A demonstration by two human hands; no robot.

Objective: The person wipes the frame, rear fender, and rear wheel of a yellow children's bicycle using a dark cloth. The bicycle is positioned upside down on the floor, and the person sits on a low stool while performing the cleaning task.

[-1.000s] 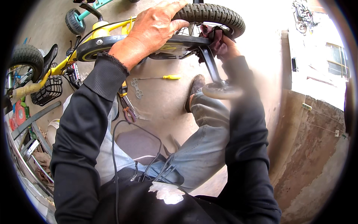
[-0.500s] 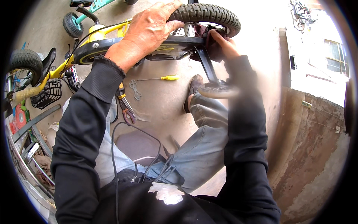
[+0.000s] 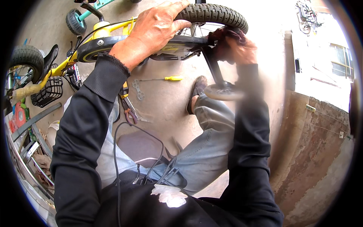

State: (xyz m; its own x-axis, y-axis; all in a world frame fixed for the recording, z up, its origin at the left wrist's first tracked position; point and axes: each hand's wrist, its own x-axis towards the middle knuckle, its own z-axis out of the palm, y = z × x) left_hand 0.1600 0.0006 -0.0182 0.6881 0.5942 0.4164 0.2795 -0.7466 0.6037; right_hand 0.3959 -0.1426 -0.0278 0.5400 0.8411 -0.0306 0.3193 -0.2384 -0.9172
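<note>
A yellow child's bicycle (image 3: 118, 27) lies across the upper left, its knobby black tyre (image 3: 211, 14) at the top. My left hand (image 3: 153, 28) grips the near end of this tyre, thumb on one side and fingers over the other. Bunched in my right hand (image 3: 244, 50) is a dark maroon cloth (image 3: 229, 34), pressed beside the wheel where a black bracket (image 3: 211, 65) starts. That bracket runs down to a small training wheel (image 3: 224, 92), partly blurred near my right sleeve. Below my left wrist is the black chain guard (image 3: 99, 43). The cloth hides the parts under it.
Between my legs on the floor lie a yellow-handled screwdriver (image 3: 173, 78), a flat multi-hole spanner (image 3: 138, 90) and pliers (image 3: 131, 116). A black basket (image 3: 47, 92) and metal scraps (image 3: 34, 132) are at left. A low wall (image 3: 314, 151) stands at right.
My right hand has drawn the cloth a little to the right and turned at the wrist. The bicycle has shifted slightly right, with my left hand still on the tyre.
</note>
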